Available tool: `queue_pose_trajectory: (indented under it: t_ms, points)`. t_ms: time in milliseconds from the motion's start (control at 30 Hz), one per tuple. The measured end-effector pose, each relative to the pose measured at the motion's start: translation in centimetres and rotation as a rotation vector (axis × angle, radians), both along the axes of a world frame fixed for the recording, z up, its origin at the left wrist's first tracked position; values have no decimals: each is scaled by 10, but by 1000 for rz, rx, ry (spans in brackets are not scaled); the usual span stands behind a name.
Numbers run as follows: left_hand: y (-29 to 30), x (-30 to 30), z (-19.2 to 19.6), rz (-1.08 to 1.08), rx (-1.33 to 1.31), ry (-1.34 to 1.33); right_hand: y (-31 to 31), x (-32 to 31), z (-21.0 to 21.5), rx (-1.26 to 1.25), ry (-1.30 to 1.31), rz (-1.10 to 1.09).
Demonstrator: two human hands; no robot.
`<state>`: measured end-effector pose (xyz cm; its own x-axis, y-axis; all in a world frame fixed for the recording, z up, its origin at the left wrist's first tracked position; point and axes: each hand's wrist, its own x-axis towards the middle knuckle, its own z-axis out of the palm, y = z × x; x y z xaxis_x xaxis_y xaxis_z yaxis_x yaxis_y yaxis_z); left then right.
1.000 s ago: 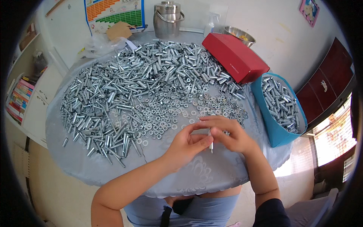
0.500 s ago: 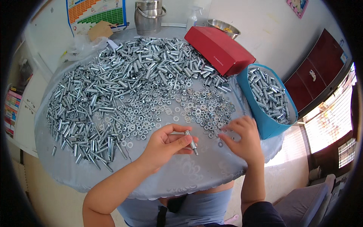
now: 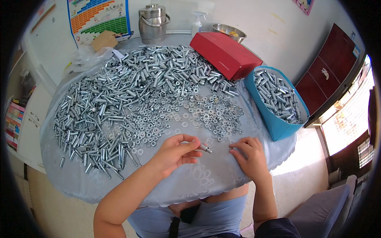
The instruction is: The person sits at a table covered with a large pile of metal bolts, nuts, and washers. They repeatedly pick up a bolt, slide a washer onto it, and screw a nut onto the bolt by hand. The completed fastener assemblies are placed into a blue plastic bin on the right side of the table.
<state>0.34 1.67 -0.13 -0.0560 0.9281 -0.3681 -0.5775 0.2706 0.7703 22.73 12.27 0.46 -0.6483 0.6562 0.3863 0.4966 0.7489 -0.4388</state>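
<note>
Currently, left hand [image 3: 176, 152]: fingers clamped on a silvery cylindrical part [image 3: 206, 149], thumb on top, the other fingers curled below.
Held part: over the front of the worktop [image 3: 158, 184], out past the fingertips, its narrower end pointing right and slightly down; the rest is hidden by the grip.
Right hand [image 3: 251, 158]: just right of the held part and apart from it, fingers bent, thumb and forefinger tips close to each other; whether they pinch something small, I cannot tell.
Nuts and washers [image 3: 214, 115]: scattered flat across the middle, beyond both hands, the nearest ones close to the right fingertips.
Tubes and bolts [image 3: 119, 87]: a broad, jumbled heap from the left side round to the back.
Loose tube [image 3: 62, 162]: apart from the heap, near the left edge.
Blue bin [image 3: 274, 125]: at the right edge, holding many metal pieces [image 3: 278, 97].
Red box [image 3: 226, 55]: lying behind the nuts and washers, left of the bin and near it.
Back edge: a plastic bag [image 3: 85, 57], a lidded steel canister [image 3: 152, 29], a spray bottle [image 3: 197, 23] and a steel bowl [image 3: 239, 37] with something yellow inside.
Wall: a colourful chart [image 3: 99, 20] behind the bag.
</note>
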Motion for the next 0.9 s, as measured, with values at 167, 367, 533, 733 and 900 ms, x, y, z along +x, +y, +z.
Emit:
queue_pose_trajectory:
  t_ms: [167, 367, 533, 733, 900]
  points:
    - [-1, 1, 4, -38, -11, 29, 7, -1, 10, -107, -58, 136]
    - [-2, 3, 4, -5, -26, 63, 6, -5, 20, -106, -148, 232]
    - [-2, 3, 4, 24, -39, 58, -8, -17, 21, -317, 88, 257]
    - [-2, 5, 5, 27, -32, 81, -23, -27, -4, -557, 498, 314]
    - [-4, 3, 2, -17, -12, 70, -25, -37, -2, -647, 533, 350]
